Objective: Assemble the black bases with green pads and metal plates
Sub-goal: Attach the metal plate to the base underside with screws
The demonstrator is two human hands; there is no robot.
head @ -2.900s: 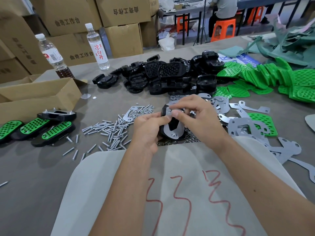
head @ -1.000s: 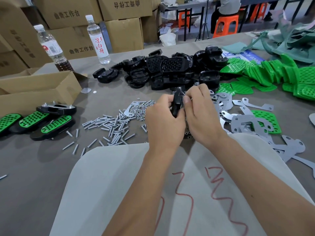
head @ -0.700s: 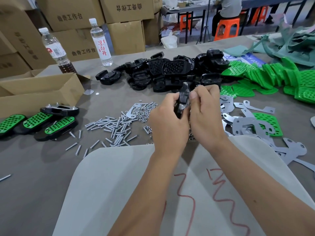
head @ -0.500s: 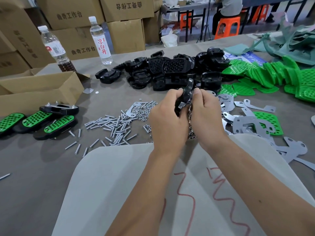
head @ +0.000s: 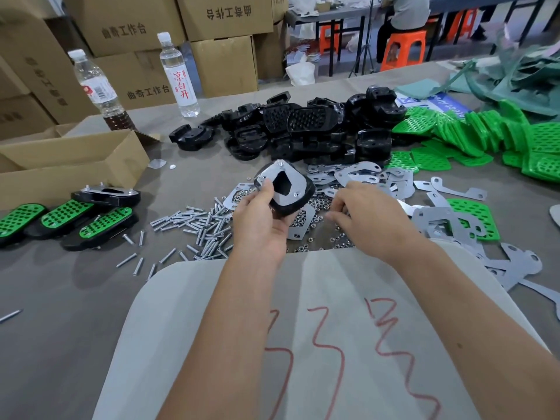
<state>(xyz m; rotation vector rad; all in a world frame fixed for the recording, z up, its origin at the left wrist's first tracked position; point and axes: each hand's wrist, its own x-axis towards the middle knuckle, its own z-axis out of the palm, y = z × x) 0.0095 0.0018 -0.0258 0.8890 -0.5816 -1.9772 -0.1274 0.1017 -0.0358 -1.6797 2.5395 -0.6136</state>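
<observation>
Head view: a second ago I had both hands wrapped round the part, held edge-on. Now the right hand (head: 368, 219) has let go and dropped toward four o'clock of the part, over the scatter of small nuts (head: 321, 207) on the table (head: 60, 298). The left hand (head: 257, 225) alone carries the black base (head: 285, 189), turned so its metal plate (head: 281, 184) faces me, screw ends showing at the plate's corners.

My read: the plate is seated on this base, and I'm off to fetch a nut to fasten it, so this unit is at the fastening stage.

Left grip: thumb pressed across the plate's nine o'clock edge, fingers curled beneath the base, holding it tilted up above the table. Right grip: fingers bent downward, tips at the nuts; I can't tell whether they pinch anything yet.

Loose screws (head: 194, 228) lie at eight o'clock of the held base, spare plates (head: 375, 180) at three o'clock, finished bases with green pads (head: 63, 219) far off at nine o'clock.
</observation>
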